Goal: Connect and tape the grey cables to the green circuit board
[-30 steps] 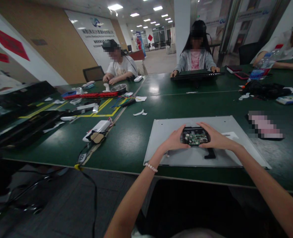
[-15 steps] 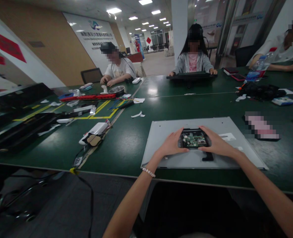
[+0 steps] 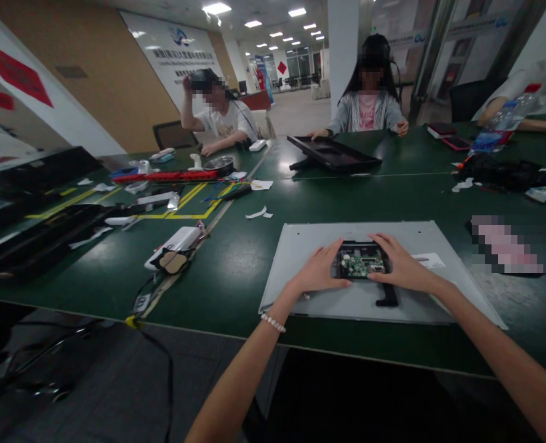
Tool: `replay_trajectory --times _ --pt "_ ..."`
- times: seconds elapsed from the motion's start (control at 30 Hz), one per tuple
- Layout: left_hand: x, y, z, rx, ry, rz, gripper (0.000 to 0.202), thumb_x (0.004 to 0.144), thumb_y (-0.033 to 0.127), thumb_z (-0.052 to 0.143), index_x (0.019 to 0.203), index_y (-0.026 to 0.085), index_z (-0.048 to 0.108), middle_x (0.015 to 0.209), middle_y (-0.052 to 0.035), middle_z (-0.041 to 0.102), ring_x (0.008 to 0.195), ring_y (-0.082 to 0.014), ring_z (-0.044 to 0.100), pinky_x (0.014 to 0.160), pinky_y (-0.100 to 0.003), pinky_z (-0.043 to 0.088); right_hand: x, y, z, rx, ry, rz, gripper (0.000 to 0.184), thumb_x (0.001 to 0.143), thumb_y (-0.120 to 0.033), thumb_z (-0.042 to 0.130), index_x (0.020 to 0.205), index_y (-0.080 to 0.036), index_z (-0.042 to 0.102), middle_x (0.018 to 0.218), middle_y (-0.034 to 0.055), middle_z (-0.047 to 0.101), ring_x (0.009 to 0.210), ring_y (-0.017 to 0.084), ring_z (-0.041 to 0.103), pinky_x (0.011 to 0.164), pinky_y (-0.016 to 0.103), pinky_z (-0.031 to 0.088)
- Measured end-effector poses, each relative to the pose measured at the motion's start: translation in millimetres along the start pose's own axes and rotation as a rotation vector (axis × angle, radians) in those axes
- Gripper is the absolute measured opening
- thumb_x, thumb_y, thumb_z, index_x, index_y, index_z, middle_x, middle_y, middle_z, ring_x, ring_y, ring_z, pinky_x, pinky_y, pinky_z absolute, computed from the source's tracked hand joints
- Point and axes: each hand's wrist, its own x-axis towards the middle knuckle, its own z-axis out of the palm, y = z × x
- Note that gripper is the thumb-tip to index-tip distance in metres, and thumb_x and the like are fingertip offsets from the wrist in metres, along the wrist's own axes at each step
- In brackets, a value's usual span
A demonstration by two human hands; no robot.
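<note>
A green circuit board (image 3: pixel 361 263) in a black housing sits over the middle of a flat grey metal panel (image 3: pixel 319 307). My left hand (image 3: pixel 321 266), with a beaded bracelet at the wrist, grips the housing's left side between thumb and fingers. From the right, my right hand (image 3: pixel 404 263) holds the opposite side the same way. A black L-shaped piece (image 3: pixel 388 296) extends below the board on the panel, beside my right hand. Whether the housing rests on the panel or is slightly raised, I cannot tell.
To the left lies a white power strip (image 3: pixel 175 246) with its cable. A pink phone (image 3: pixel 506 243) is at the right. Across the green table, a person's hand touches a tilted black monitor cover (image 3: pixel 335 154). A plastic bottle (image 3: pixel 498 126) stands far right.
My hands keep their grip on the circuit board with little movement. Across the table, the black cover has tipped and shifted left, and another person has raised a hand to the head.
</note>
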Motion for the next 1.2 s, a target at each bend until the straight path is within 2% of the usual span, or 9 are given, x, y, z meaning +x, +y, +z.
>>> replay_trajectory --times 0.1,0.2,0.3,0.4,0.5,0.57,0.8,1.0,1.2 --pt "0 -3 -7.7 -0.045 -0.028 0.028 0.111 0.071 0.055 0.074 0.156 0.018 0.013 0.159 -0.0182 0.025 0.145 -0.0339 0.028 0.119 -0.054 0.021 5 1 0 0.016 -0.037 -0.017 0.089 0.081 -0.054 0.065 0.153 -0.034 0.017 0.156 0.0097 0.025 0.143 0.034 0.03 0.115 0.055 0.032" --pt "3 -28 -33.4 -0.054 0.044 0.017 0.096 0.081 0.051 0.067 0.155 0.02 0.016 0.159 -0.0147 0.028 0.144 -0.0275 0.033 0.118 -0.045 0.029 6 1 2 0.011 -0.054 -0.01 0.084 0.084 -0.054 0.062 0.153 -0.035 0.018 0.156 0.0089 0.027 0.143 0.033 0.031 0.115 0.055 0.031" --pt "7 -80 -74.7 0.13 0.292 -0.159 0.062 0.089 0.037 0.058 0.145 0.017 0.039 0.152 -0.0123 0.041 0.141 -0.0242 0.038 0.117 -0.041 0.03 4 -1 4 -0.003 -0.053 0.007 0.082 0.087 -0.053 0.059 0.154 -0.035 0.016 0.159 0.0083 0.023 0.144 0.033 0.028 0.115 0.057 0.03" --pt "7 -142 -114.8 0.384 0.448 -0.459 0.044 0.091 0.027 0.054 0.132 0.011 0.053 0.14 -0.0151 0.054 0.133 -0.0256 0.047 0.114 -0.039 0.034 3 -3 5 -0.007 -0.041 0.008 0.081 0.088 -0.051 0.058 0.154 -0.035 0.015 0.161 0.0071 0.021 0.145 0.033 0.026 0.116 0.057 0.029" --pt "5 -188 -137.7 0.528 0.443 -0.605 0.044 0.092 0.034 0.055 0.13 0.011 0.054 0.137 -0.0156 0.056 0.13 -0.0258 0.049 0.11 -0.037 0.038 4 -3 6 -0.008 -0.033 0.0 0.081 0.087 -0.05 0.058 0.155 -0.034 0.015 0.16 0.0068 0.023 0.145 0.033 0.026 0.116 0.056 0.03" --pt "5 -205 -141.7 0.568 0.4 -0.624 0.045 0.093 0.038 0.055 0.13 0.012 0.055 0.135 -0.0152 0.058 0.129 -0.0252 0.051 0.108 -0.035 0.039 4 -2 8 -0.013 -0.034 -0.007 0.081 0.088 -0.049 0.058 0.155 -0.034 0.014 0.16 0.0071 0.024 0.145 0.033 0.026 0.115 0.058 0.03" --pt "10 -207 -128.8 0.623 0.275 -0.615 0.04 0.099 0.039 0.043 0.129 0.015 0.056 0.137 -0.0129 0.058 0.125 -0.0224 0.055 0.106 -0.034 0.041 3 0 11 0.017 -0.018 0.006 0.078 0.091 -0.045 0.054 0.155 -0.034 0.011 0.16 0.0075 0.024 0.147 0.033 0.023 0.116 0.059 0.028" --pt "22 -191 -125.2 0.7 0.154 -0.697 0.031 0.101 0.026 0.036 0.113 0.014 0.063 0.112 -0.0144 0.068 0.103 -0.0238 0.066 0.089 -0.034 0.051 2 -1 10 0.046 0.011 0.035 0.077 0.092 -0.044 0.053 0.155 -0.032 0.012 0.16 0.0084 0.025 0.146 0.033 0.024 0.116 0.059 0.027" --pt "28 -186 -128.3 0.744 0.124 -0.72 0.031 0.099 0.014 0.035 0.109 0.01 0.064 0.106 -0.016 0.069 0.1 -0.0247 0.068 0.086 -0.033 0.053 1 1 11 0.043 0.008 0.035 0.073 0.094 -0.045 0.051 0.155 -0.034 0.012 0.161 0.0064 0.025 0.147 0.031 0.023 0.117 0.058 0.026"
